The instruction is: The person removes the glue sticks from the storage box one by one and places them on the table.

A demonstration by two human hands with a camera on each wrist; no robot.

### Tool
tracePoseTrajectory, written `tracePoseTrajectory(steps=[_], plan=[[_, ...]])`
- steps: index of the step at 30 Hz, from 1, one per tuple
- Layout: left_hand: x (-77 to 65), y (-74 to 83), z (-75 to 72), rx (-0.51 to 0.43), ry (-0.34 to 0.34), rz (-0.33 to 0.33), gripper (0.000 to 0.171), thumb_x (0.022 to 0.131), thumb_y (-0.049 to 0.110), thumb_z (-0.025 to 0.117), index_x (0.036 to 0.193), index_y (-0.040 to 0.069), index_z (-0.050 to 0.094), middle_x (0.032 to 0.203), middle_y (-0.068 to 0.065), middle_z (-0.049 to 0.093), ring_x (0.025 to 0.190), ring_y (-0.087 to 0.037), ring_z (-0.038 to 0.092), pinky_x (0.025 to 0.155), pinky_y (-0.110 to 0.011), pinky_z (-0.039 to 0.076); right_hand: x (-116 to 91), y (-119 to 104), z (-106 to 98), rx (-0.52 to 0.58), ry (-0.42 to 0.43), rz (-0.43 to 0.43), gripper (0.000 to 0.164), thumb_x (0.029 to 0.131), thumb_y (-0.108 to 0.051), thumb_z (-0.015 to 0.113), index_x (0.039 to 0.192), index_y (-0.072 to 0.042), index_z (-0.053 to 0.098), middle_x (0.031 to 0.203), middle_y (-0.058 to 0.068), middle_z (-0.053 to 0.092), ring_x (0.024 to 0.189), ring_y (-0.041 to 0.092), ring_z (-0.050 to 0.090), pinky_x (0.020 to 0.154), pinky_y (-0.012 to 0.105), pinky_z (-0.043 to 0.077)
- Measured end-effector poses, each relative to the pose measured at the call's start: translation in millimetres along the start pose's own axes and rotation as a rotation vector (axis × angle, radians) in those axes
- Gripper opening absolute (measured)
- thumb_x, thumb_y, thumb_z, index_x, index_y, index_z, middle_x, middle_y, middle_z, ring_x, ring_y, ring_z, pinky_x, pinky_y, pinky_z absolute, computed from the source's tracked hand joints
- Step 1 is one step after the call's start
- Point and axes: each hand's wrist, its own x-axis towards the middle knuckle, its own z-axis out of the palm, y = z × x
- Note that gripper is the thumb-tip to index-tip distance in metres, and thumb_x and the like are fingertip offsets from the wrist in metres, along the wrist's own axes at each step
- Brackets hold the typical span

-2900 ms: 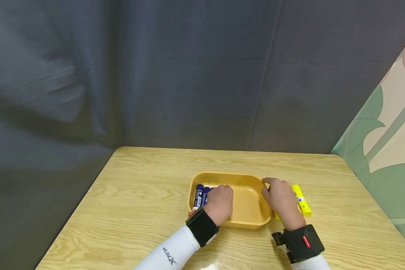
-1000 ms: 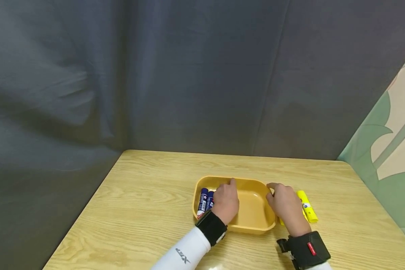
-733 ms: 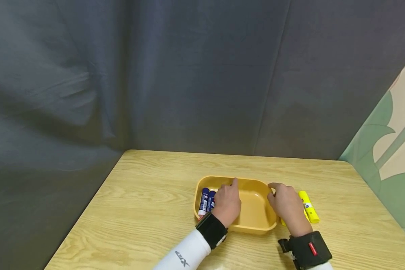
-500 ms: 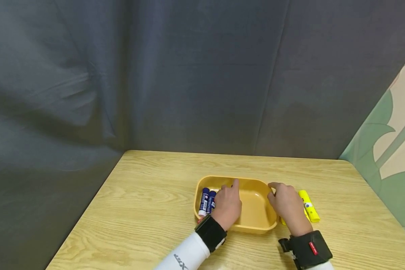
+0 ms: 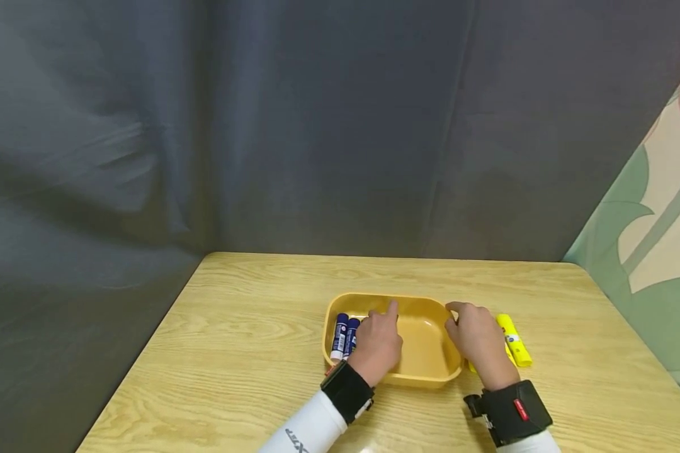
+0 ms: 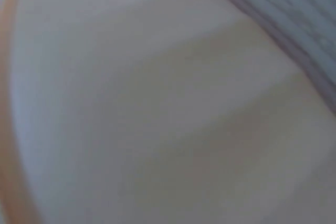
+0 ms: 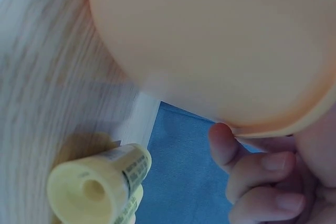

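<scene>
Tray [image 5: 419, 380], orange-yellow and shallow, is set on a wood-grain worktop [image 5: 232, 352], its long sides laid from 9 to 3 o'clock. Its rim is pinched toward 2 o'clock by the right hand [image 5: 476, 340]; thumb and fingers are clamped there, as is borne out by the right wrist view. The left hand [image 5: 378, 343] is held over the tray, a little toward 9 o'clock of its middle, index finger straight and pointed to 12; the other fingers are hidden, so whether anything is gripped cannot be told. The left wrist view is too blurred to be read.

Two blue tubes [image 5: 340, 333] with white lower parts are laid side by side inside the tray at 9 o'clock. Yellow tubes [image 5: 514, 340], two noted, are laid outside it at 3 o'clock, one partly covered by the right hand. Black bands [image 5: 348, 391] are worn over white sleeves [image 5: 308, 423]. Toward 12 o'clock, the worktop is backed by a dark curtain [image 5: 328, 126].
</scene>
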Motion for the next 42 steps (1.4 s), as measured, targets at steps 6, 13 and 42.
tracePoseTrajectory(steps=[6,13,42], plan=[[-5.6,-3.6,-12.9,-0.132,-0.024,0.031,0.051,0.090,0.015,0.071,0.136,0.015,0.049,0.089,-0.016,0.062,0.065,-0.023,0.058,0.051,-0.032,0.043,-0.8,-1.2,-0.8,0.004,0.015,-0.001,0.038,0.092,-0.006,0.058,0.127,0.008,0.062,0.060,0.004,0.048,0.047,0.016,0.041,0.046,0.028,0.034],[-15.0,-16.6,-41.3,-0.263,0.015,0.075,0.042,0.092,0.013,0.067,0.130,0.011,0.049,0.081,-0.008,0.057,0.060,-0.015,0.051,0.048,-0.026,0.039,0.2,-4.1,3.1,-0.001,0.026,0.018,0.037,0.091,-0.005,0.059,0.126,0.006,0.064,0.069,0.008,0.057,0.049,0.017,0.043,0.046,0.028,0.035],[-66.2,-83.7,-132.4,-0.360,0.075,-0.256,0.047,0.092,0.017,0.067,0.136,0.012,0.048,0.096,-0.012,0.065,0.068,-0.019,0.056,0.056,-0.028,0.043,13.0,-23.9,12.4,0.002,-0.013,-0.045,0.036,0.092,-0.005,0.059,0.126,0.005,0.065,0.077,0.011,0.061,0.050,0.017,0.044,0.047,0.028,0.035]])
